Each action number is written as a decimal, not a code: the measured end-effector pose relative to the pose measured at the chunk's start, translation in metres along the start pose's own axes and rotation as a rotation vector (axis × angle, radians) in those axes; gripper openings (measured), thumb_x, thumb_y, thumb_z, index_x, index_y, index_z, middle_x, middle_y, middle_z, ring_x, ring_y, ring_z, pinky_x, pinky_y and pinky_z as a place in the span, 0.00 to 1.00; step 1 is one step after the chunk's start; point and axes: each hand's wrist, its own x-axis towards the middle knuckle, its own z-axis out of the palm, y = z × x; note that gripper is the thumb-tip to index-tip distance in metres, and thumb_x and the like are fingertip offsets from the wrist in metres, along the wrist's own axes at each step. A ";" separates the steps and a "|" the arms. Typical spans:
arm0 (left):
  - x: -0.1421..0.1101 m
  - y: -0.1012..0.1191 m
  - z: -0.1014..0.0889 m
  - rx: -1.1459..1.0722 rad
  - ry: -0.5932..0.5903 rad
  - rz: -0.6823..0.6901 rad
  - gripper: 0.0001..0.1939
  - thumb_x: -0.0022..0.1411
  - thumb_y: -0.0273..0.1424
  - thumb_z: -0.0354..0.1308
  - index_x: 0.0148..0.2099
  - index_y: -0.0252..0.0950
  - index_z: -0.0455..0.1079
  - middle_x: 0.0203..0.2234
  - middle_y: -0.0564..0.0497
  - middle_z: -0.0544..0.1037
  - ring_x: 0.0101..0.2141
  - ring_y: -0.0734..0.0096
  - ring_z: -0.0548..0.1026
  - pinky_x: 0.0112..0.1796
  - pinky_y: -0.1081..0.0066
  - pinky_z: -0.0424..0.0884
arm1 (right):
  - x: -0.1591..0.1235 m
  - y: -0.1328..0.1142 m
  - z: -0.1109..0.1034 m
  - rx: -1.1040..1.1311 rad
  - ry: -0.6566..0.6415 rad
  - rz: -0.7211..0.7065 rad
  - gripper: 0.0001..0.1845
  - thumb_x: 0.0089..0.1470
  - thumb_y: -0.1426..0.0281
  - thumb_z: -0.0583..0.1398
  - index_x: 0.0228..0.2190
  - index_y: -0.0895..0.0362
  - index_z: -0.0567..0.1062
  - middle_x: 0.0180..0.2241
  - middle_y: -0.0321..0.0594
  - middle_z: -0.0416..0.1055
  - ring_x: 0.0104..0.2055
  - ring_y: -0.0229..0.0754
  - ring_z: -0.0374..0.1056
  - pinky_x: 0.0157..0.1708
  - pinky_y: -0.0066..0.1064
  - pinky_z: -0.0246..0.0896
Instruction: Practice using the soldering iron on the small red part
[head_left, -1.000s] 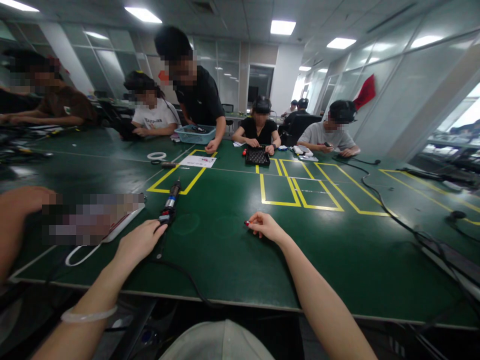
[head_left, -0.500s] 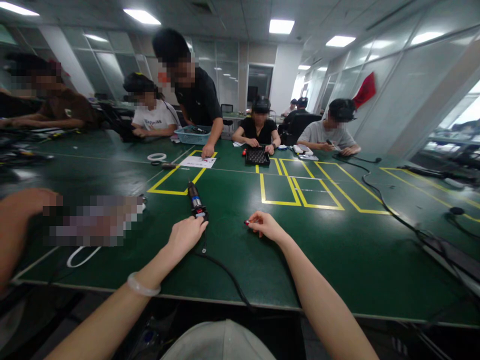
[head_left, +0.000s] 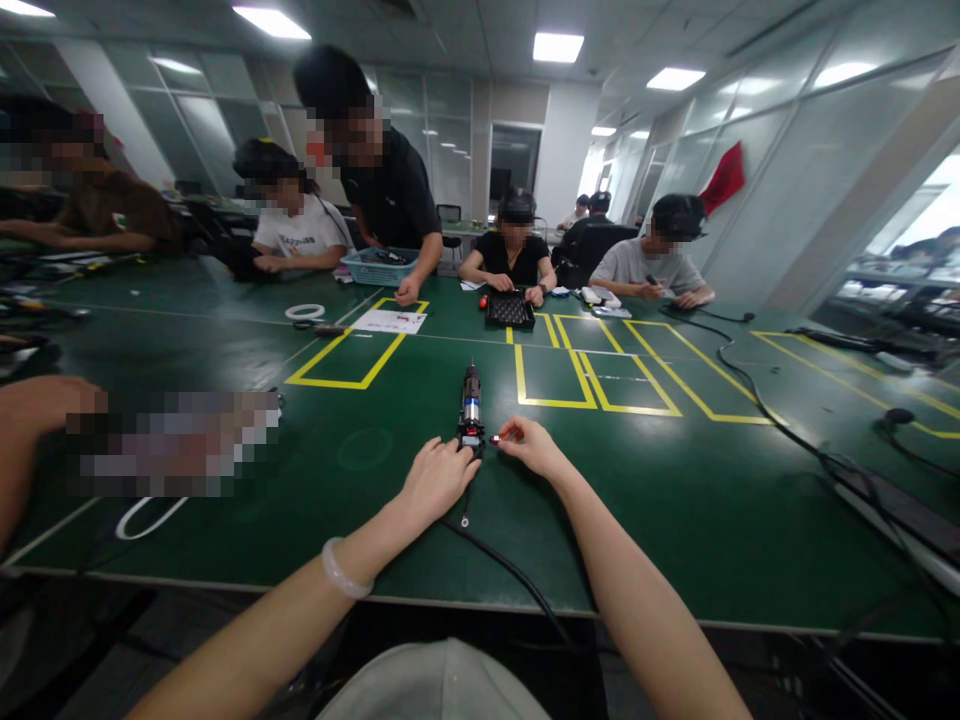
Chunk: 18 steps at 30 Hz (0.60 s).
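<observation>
My left hand (head_left: 441, 478) is closed over the near end of a slim dark tool (head_left: 471, 408) with a silver-and-blue barrel and a thin tip that points away from me. The tool lies on the green table, and its exact kind is not clear. A short lead with a small ring terminal (head_left: 465, 521) trails from its near end. Just to the right, my right hand (head_left: 531, 446) pinches a small red-and-dark piece (head_left: 496, 440), too small to name, beside the tool's body. Whether that piece touches the tool I cannot tell.
A black cable (head_left: 517, 575) runs off the near edge. Yellow tape outlines (head_left: 559, 404) mark the green table (head_left: 675, 540). Farther off are a white sheet (head_left: 388, 321), a blue basket (head_left: 379, 270), a black tray (head_left: 510, 309) and several people. Another person's arm (head_left: 37, 420) reaches in at left.
My left hand has brought the tool to the right, up beside my right hand, and turned it to point straight ahead. The standing person's hand has lifted off the white sheet.
</observation>
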 end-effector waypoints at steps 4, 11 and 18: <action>-0.004 0.002 0.002 -0.021 0.032 0.057 0.17 0.68 0.37 0.45 0.40 0.36 0.73 0.38 0.45 0.78 0.41 0.64 0.75 0.54 0.58 0.60 | 0.001 0.000 0.000 -0.044 0.003 -0.029 0.08 0.47 0.71 0.63 0.32 0.59 0.72 0.29 0.36 0.72 0.28 0.35 0.63 0.30 0.26 0.57; -0.011 0.001 0.002 -0.032 0.067 0.105 0.16 0.68 0.37 0.45 0.40 0.36 0.73 0.38 0.46 0.78 0.41 0.65 0.76 0.54 0.58 0.61 | -0.001 -0.003 0.002 -0.129 -0.012 -0.055 0.07 0.47 0.74 0.63 0.32 0.59 0.72 0.29 0.35 0.71 0.29 0.36 0.63 0.32 0.27 0.57; -0.012 0.000 0.004 -0.041 0.096 0.122 0.15 0.68 0.37 0.46 0.39 0.36 0.72 0.37 0.46 0.78 0.40 0.65 0.76 0.54 0.58 0.62 | -0.001 -0.006 0.006 -0.183 0.004 -0.088 0.07 0.47 0.73 0.64 0.32 0.58 0.74 0.28 0.35 0.69 0.29 0.35 0.63 0.31 0.26 0.57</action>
